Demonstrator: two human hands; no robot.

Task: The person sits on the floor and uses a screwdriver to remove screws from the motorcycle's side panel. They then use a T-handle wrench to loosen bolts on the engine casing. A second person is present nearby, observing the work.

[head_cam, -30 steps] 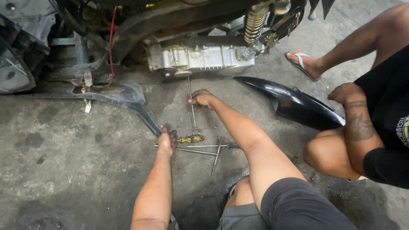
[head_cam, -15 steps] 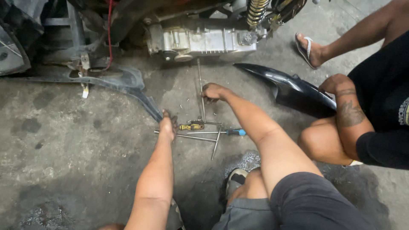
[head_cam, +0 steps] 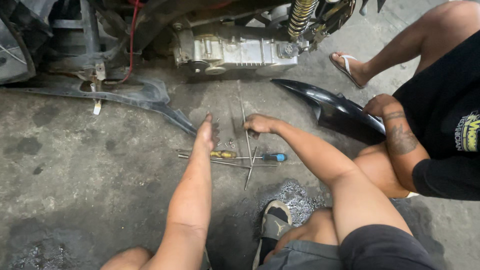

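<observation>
Since half a second back the view has dipped a little, so the engine case (head_cam: 235, 50) sits lower in sight, and both hands have crept forward from the tool pile toward it. The left hand (head_cam: 206, 134), which lay on the yellow-handled screwdriver (head_cam: 222, 154), is now just past it, beside a scatter of small screws (head_cam: 227, 143) on the concrete floor (head_cam: 90, 170). Its fingers are together and point forward, edge-on to me; I cannot tell whether they pinch anything.

The right hand (head_cam: 260, 124) is curled down, fingers closed on the long thin rod (head_cam: 244, 125) that runs from the engine case back toward the person. The forearm stretches out straight from the bent knee.

Behind the fingers of both hands lie the crossed tools: the yellow-handled screwdriver, a blue-handled screwdriver (head_cam: 272, 157) and a T-handled wrench (head_cam: 250, 170), all touching or overlapping. Left of the left fingers a grey plastic fender panel (head_cam: 150, 97) comes close. Right of the right fingers lies a glossy black body panel (head_cam: 330, 107), with another person's hand (head_cam: 380, 105) resting on it. Ahead of the fingers a strip of bare floor separates them from the engine case.
</observation>
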